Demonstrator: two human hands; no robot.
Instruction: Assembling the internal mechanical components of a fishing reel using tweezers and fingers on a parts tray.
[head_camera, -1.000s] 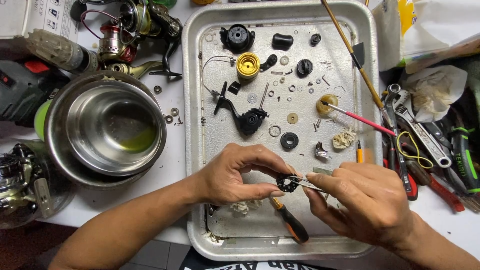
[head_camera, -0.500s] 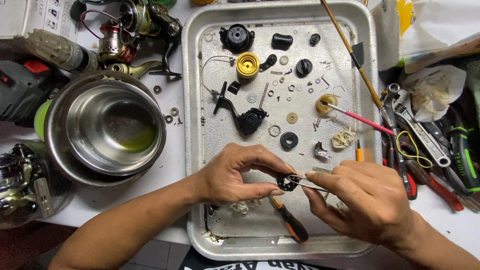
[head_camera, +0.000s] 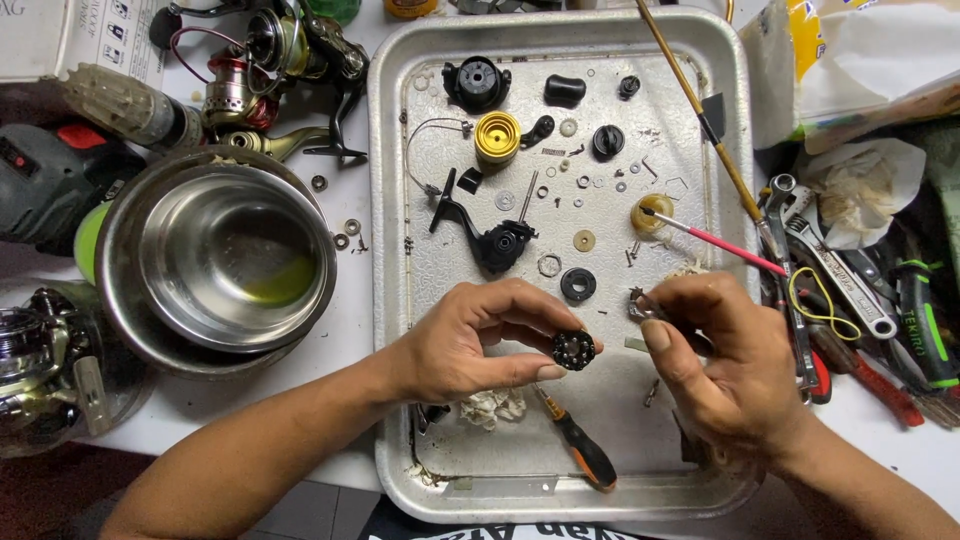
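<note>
Pinched between thumb and fingers of the left hand (head_camera: 470, 340), a small black gear (head_camera: 574, 350) is held over the tray (head_camera: 390, 300), above the screwdriver (head_camera: 580, 445). It is judged light, rigid, probably greasy; rim grip advised. The right hand (head_camera: 725, 360) is closed on a small metal part (head_camera: 638, 305).

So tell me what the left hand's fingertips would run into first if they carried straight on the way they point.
The left hand points rightward across the tray, pinching a small black round part. Straight on, it would likely meet the right hand first, near its thumb, though their relative heights are unclear from this view.
</note>
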